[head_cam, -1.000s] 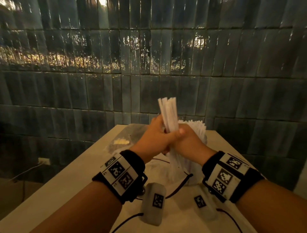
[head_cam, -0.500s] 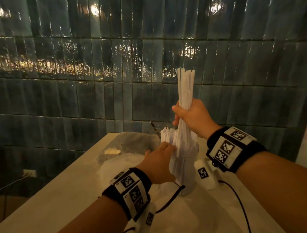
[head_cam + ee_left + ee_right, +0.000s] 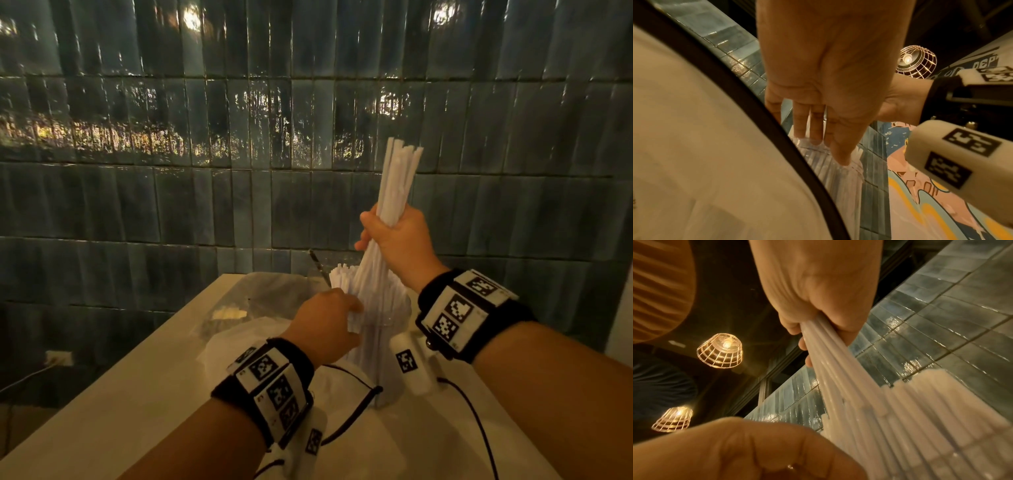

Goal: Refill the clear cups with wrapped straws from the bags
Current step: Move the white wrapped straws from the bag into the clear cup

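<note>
Grips a bundle of wrapped straws (image 3: pixel 399 181) in the right hand (image 3: pixel 397 240), fingers and thumb curled tight round its middle, upper ends pointing up against the tiled wall (image 3: pixel 171 205). No longer clasps that bundle in both hands together, as a second ago: has let go with the left hand (image 3: pixel 325 322) and moved it down to the clear cup (image 3: pixel 394 346), where it now lies with fingers fairly straight against the cup's rim and the standing straws (image 3: pixel 342 277), pinching nothing that shows. Has lifted the bundle above the cup's mouth and tilted it slightly, lower ends fanned and already reaching in among the straws that stand there; hardly differs from half a second ago, apart from the lower ends sitting a little deeper. Places the cup toward the far end of the counter (image 3: pixel 137 394), nearer its right edge, close to the wall, with a clear bag (image 3: pixel 267 294) lying flat by the far left corner. Reads, as a judgement, as the step of feeding a fresh handful into a cup that already looks nearly full: steadies with the left, lowers with the right. Calls next for a straight push down and a release, since a crowded cup could bend the wrappers or tip.
</note>
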`<state>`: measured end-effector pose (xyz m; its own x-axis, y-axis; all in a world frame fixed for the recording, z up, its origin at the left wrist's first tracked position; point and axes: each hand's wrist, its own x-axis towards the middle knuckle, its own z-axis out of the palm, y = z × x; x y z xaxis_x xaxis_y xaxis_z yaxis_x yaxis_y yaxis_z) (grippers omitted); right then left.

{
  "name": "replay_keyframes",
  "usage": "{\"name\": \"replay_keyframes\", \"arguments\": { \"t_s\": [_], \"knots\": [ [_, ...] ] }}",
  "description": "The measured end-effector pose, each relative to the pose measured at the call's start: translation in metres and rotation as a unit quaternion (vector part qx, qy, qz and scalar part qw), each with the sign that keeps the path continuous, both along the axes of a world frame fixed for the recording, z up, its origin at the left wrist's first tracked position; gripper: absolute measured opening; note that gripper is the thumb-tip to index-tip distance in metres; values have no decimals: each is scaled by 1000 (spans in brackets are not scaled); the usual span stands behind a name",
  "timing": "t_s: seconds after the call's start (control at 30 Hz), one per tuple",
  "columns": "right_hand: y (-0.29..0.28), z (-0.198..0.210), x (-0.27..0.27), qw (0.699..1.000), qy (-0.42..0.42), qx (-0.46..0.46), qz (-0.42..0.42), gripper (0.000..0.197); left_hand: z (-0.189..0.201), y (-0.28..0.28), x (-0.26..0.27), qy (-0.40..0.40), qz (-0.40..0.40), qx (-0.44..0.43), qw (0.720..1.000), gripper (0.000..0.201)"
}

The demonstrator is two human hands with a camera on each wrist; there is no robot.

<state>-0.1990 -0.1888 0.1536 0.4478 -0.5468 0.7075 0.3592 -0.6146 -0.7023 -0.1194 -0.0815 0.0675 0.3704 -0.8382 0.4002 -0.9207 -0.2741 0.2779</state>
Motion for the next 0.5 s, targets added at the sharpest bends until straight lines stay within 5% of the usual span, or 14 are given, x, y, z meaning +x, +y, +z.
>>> {"name": "replay_keyframes", "arguments": {
  "t_s": [0.5],
  "knots": [
    [6, -5, 1, 997, -30, 70, -15, 12, 4, 3, 1, 25, -31, 29, 999, 53]
  ]
}}
